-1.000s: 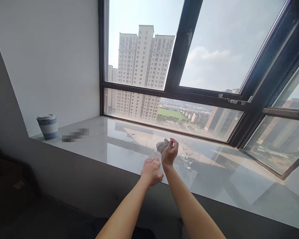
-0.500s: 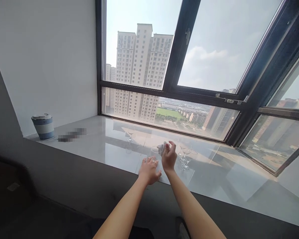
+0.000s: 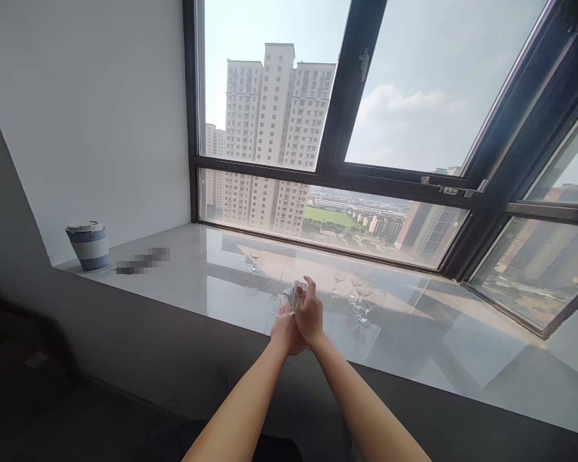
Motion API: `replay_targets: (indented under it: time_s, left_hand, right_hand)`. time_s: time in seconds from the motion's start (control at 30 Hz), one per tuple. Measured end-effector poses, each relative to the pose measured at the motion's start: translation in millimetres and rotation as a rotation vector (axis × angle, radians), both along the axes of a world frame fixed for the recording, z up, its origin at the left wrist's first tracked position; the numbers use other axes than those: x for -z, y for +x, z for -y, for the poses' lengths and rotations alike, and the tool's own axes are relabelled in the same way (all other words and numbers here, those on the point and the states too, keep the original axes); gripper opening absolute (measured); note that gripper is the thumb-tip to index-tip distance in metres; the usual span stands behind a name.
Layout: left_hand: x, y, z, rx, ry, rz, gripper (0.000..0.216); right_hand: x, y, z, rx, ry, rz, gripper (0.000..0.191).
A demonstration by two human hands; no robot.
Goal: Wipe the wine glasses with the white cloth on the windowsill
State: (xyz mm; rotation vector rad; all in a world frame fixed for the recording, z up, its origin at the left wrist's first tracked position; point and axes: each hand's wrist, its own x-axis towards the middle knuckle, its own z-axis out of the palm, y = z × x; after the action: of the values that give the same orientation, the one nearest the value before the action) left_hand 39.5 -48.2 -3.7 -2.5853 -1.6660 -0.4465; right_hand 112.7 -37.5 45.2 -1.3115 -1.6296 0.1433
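My left hand (image 3: 284,331) is closed round a clear stemmed glass (image 3: 274,303), which is tipped on its side with its rim to the left. A crumpled grey-white cloth (image 3: 291,293) is bunched in my right hand (image 3: 310,314), pressed close against the glass. The right hand overlaps the left, so the glass's stem and foot are mostly hidden. Several clear stemmed glasses (image 3: 363,317) stand grouped to the right of my hands on the glossy sill (image 3: 231,295). Another stemmed glass (image 3: 253,263) stands alone farther back on the left.
A blue and white lidded cup (image 3: 88,247) stands at the sill's left end. Beside it lies a pixelated dark object (image 3: 142,262). Dark-framed windows (image 3: 332,176) rise behind the sill, and its front edge (image 3: 173,307) runs just before my forearms.
The glass has tipped from roughly upright to lying sideways, rim leftward. My right hand with the cloth has moved left and down, over my left hand.
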Motion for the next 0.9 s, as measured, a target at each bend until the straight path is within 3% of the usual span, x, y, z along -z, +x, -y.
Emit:
replay_targets:
  time_s: [0.3,0.53,0.7,0.9]
  left_hand:
    - [-9.7,1,7,-0.069,-0.036,0.11,0.056]
    - [-12.2,2,7,-0.077,0.015,0.138,0.061]
    - [-12.8,2,7,-0.082,-0.008,0.134,0.066]
    - [-19.9,2,10,-0.086,-0.073,0.122,0.064]
  right_hand:
    - [-20.3,15,6,-0.09,0.071,-0.026,0.051]
    - [-30.3,64,21,-0.07,0.069,0.291,0.04]
    - [-12.4,121,35,0.036,0.053,0.391,0.031]
    - [34.0,206,46,0.219,0.016,0.49,0.03]
